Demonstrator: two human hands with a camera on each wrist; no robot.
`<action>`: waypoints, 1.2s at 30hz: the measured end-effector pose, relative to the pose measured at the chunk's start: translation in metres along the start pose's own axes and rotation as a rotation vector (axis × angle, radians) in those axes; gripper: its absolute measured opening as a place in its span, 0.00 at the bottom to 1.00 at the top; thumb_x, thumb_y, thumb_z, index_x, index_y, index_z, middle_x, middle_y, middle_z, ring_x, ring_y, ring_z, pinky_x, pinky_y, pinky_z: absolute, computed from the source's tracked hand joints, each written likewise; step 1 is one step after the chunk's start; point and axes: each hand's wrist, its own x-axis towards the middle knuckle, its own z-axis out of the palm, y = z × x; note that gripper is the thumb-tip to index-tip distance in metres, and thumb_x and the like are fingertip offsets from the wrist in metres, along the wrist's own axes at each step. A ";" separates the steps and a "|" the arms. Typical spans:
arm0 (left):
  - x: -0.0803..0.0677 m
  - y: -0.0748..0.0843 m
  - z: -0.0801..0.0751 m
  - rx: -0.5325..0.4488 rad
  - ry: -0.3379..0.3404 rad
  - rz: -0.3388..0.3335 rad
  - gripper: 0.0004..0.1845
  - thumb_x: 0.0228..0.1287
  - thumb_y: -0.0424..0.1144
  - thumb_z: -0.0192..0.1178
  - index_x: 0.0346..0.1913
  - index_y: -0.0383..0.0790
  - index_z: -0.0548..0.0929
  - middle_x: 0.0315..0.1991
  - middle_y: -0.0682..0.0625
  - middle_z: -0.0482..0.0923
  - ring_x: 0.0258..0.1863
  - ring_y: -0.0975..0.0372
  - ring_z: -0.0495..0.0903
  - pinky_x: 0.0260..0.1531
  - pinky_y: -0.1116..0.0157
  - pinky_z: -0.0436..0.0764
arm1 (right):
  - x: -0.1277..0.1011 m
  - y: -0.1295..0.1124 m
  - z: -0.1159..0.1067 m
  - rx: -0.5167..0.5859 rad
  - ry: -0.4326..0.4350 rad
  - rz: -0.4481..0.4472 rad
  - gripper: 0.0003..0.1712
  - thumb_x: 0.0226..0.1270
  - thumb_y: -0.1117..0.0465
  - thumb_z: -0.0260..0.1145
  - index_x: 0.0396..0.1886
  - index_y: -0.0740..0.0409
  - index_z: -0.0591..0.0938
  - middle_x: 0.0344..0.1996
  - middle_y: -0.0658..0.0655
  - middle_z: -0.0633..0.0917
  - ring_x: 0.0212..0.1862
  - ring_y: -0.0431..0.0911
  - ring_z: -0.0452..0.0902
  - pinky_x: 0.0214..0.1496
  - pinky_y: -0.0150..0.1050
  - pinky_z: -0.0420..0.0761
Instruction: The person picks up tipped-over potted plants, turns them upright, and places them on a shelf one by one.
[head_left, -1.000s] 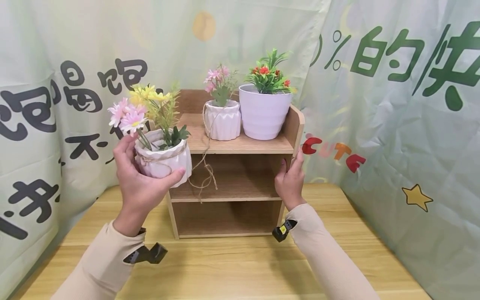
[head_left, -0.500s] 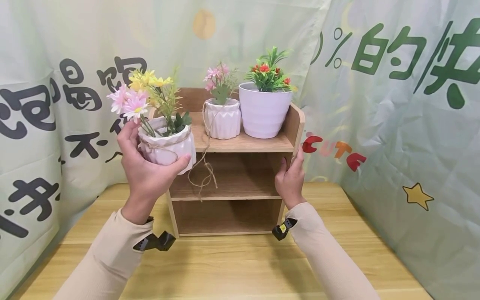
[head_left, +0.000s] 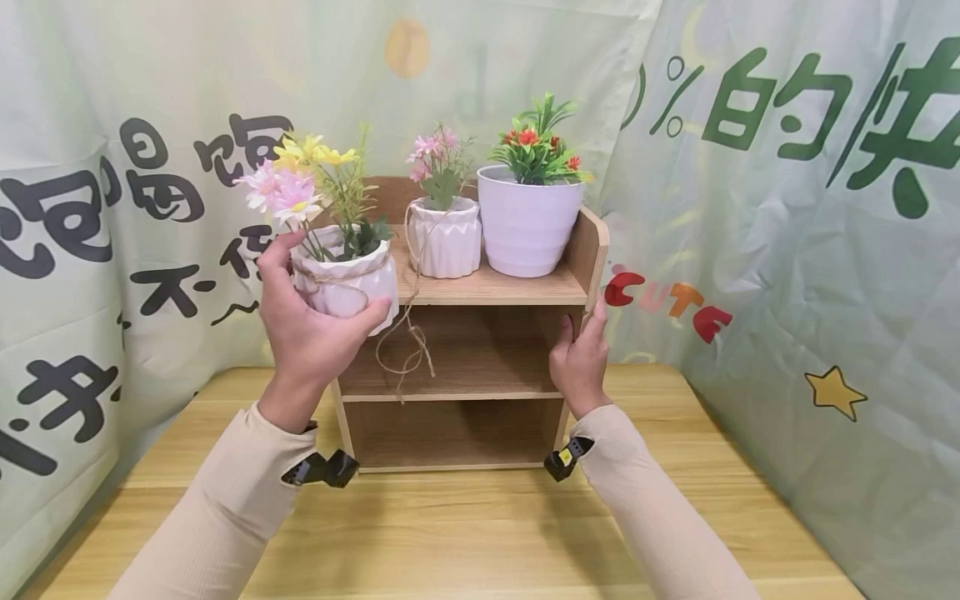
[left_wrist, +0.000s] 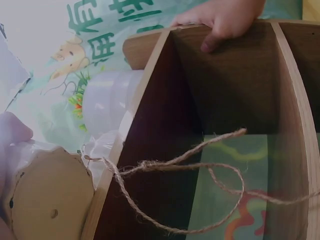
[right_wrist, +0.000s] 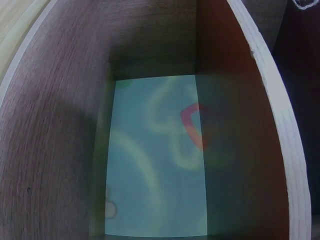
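My left hand (head_left: 309, 343) holds a small white flowerpot (head_left: 347, 283) with pink and yellow artificial flowers, thumb on the near side and fingers round the left. It is raised at the front left of the wooden shelf's (head_left: 480, 292) top board. The left wrist view shows the pot's base (left_wrist: 52, 195), which has a small hole. My right hand (head_left: 583, 362) grips the shelf's right side panel, thumb on the inner face. On the top board stand another small white pot (head_left: 446, 242) with pink flowers and a larger white pot (head_left: 531, 225) with red flowers.
Twine (head_left: 408, 346) dangles from the small pot over the shelf front. Below the top board, the shelf has two open compartments with an open back, seen in the right wrist view. Printed curtains (head_left: 787, 250) hang around the wooden table (head_left: 465, 542).
My left hand has lifted the flowerpot and carried it rightward, towards the shelf's top board. The right hand keeps its place on the side panel.
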 end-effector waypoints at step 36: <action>0.001 -0.011 0.029 0.293 -0.118 0.130 0.41 0.52 0.42 0.71 0.67 0.37 0.63 0.71 0.27 0.47 0.73 0.44 0.45 0.67 0.48 0.50 | -0.001 0.000 0.000 -0.004 -0.001 0.010 0.32 0.69 0.69 0.55 0.70 0.64 0.56 0.58 0.74 0.74 0.56 0.64 0.74 0.56 0.58 0.72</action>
